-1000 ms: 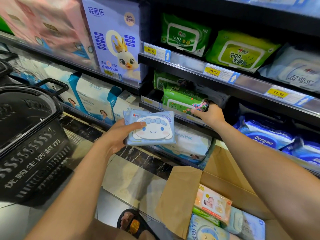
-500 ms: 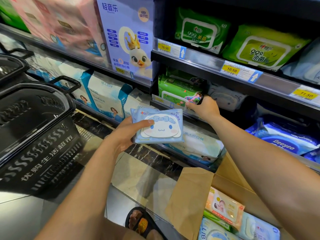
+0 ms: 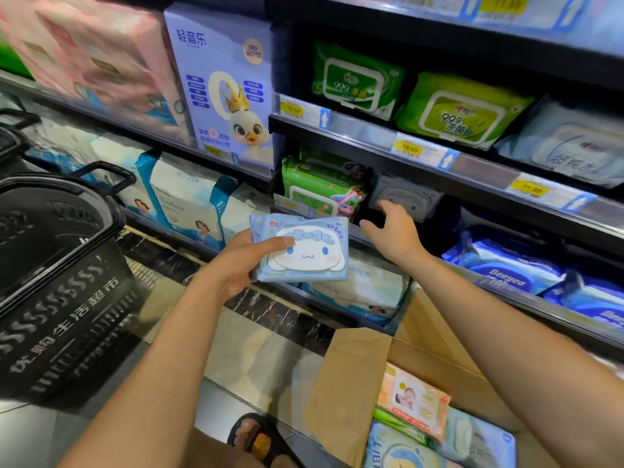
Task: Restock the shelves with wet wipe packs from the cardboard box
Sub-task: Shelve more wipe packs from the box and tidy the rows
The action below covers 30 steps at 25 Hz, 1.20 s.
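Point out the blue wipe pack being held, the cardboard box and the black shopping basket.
blue wipe pack [image 3: 304,253], head view, on the cartoon face.
cardboard box [image 3: 351,376], head view, on its open flap.
shopping basket [image 3: 67,298], head view, on its lettered side wall.

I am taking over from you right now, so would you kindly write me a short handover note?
Left hand: grips a light-blue cartoon-face wet wipe pack in the air, not yet placed.
Right hand: open and holding nothing, reaching in beside the green wipe packs towards a matching pack lying there; I cannot tell whether it touches.
Cardboard box: open on the floor at lower right, several packs inside, a peach baby-picture pack on top.
Done: one matching pack is in place.
Left: place the held pack, then shelve the box's remaining packs.
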Motion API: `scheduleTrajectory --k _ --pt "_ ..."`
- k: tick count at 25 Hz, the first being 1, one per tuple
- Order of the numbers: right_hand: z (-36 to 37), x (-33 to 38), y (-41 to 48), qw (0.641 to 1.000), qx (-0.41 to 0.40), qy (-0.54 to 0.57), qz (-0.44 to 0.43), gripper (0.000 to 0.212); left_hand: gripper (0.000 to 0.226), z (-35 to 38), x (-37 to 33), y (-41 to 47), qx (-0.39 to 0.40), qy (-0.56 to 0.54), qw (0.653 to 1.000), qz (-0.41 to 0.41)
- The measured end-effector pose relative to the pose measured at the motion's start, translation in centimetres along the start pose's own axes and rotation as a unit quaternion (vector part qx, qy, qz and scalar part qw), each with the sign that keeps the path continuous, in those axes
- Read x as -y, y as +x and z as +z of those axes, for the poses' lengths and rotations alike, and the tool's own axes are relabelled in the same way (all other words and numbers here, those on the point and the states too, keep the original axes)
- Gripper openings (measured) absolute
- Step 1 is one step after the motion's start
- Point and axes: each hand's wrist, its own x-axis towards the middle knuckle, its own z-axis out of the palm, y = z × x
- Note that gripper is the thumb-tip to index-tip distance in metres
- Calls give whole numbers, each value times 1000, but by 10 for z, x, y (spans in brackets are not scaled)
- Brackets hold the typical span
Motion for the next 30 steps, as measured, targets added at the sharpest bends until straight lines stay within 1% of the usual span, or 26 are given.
scheduleTrajectory --k 2,3,4,5,6,7,8,9,10,11,12,13,15,17,20,21,24,27,28,30 --pt "-9 -7 -24 996 0 90 12 44 40 14 -3 -1 12 1 1000 6" --pt "-13 -9 -36 986 27 160 41 34 39 22 -5 -1 19 3 1000 9" --pt "-16 -8 -49 966 73 236 74 28 38 31 -6 -2 28 4 1000 11" --pt "-19 -8 -61 945 118 288 101 32 39 40 -7 -2 40 6 999 11" --pt "-23 -10 -72 931 151 311 113 42 40 50 -8 -1 51 7 999 12" --pt "-27 -13 -83 926 167 319 110 52 43 60 -8 0 55 7 998 14" --pt "-33 -18 -92 928 162 322 98 59 52 71 -8 1 50 6 999 13" --pt "-38 -24 -99 928 150 330 84 60 68 80 -8 2 38 5 999 8" --pt "-44 -30 -104 928 133 339 80 58 87 89 -8 3 23 7 1000 6" --pt "-51 -35 -109 926 115 349 86 55 101 99 -6 4 7 16 1000 7" --pt "-57 -40 -112 927 101 350 92 52 108 107 -3 8 -11 32 999 13" --pt "-62 -44 -115 929 87 345 99 48 105 115 1 11 -33 55 998 25" --pt "-68 -49 -117 934 64 333 110 46 90 131 0 9 -79 88 991 58" --pt "-71 -51 -117 934 44 333 122 45 75 144 -2 8 -108 110 983 96" --pt "-75 -49 -114 931 13 338 141 40 45 155 0 13 -108 148 973 138" --pt "-76 -50 -112 932 4 335 136 41 39 157 1 14 -102 169 969 147" --pt "-74 -55 -108 941 -24 316 116 38 39 164 4 19 -96 231 957 148" --pt "-74 -61 -101 950 -47 292 97 36 31 172 -1 20 -83 235 957 147" --pt "-75 -64 -98 958 -62 265 88 37 32 174 -3 20 -80 231 959 145" --pt "-73 -71 -89 972 -90 202 76 40 46 176 -6 22 -74 225 961 142"
